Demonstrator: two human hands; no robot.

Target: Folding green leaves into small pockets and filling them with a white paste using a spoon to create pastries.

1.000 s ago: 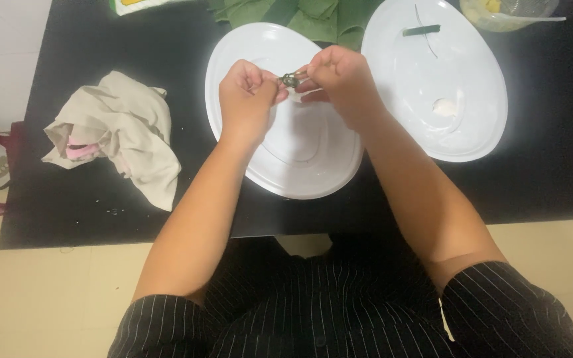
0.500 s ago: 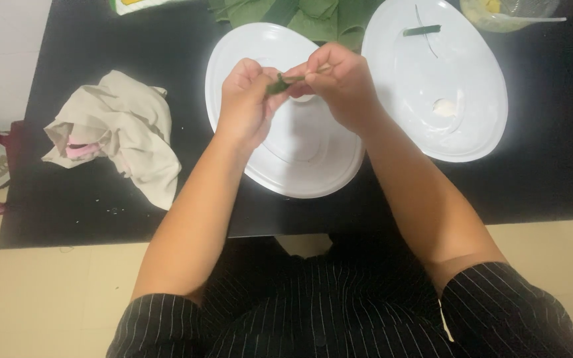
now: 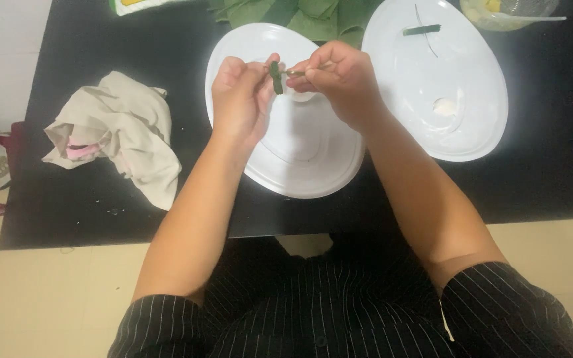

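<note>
table [image 3: 134,40]: black top, carries everything below; pale floor shows past its near edge and left side.
near plate [image 3: 300,159]: white oval, lies centre of table, directly under both hands; bare apart from its moulded inner ridge.
far plate [image 3: 459,106]: white oval, just right of the near plate, rims close or touching, cannot tell which. Holds one short green strip [image 3: 422,30] near its far end and a small whitish blob [image 3: 443,106] toward the middle.
cloth [image 3: 117,132]: crumpled beige rag with a pink patch, on the table left of the near plate, well apart from the hands.
leaf pile [image 3: 300,13]: green leaves at the far table edge, between the two plates' far ends, cut off by the frame.
clear bowl [image 3: 509,12]: top right corner, yellowish contents, pale utensil handle sticking out to the right.
left hand [image 3: 240,99]: raised over the far half of the near plate, fingers curled in, thumb and forefinger pinched shut on the leaf piece.
right hand [image 3: 339,76]: same height, knuckles up, fingertips closed tight on the other end of the same bit; a thin pale sliver shows at the pinch, too small to identify.
leaf piece [image 3: 275,77]: small dark green strip, held in the air between both hands above the near plate, not touching it; stands roughly upright.
</note>
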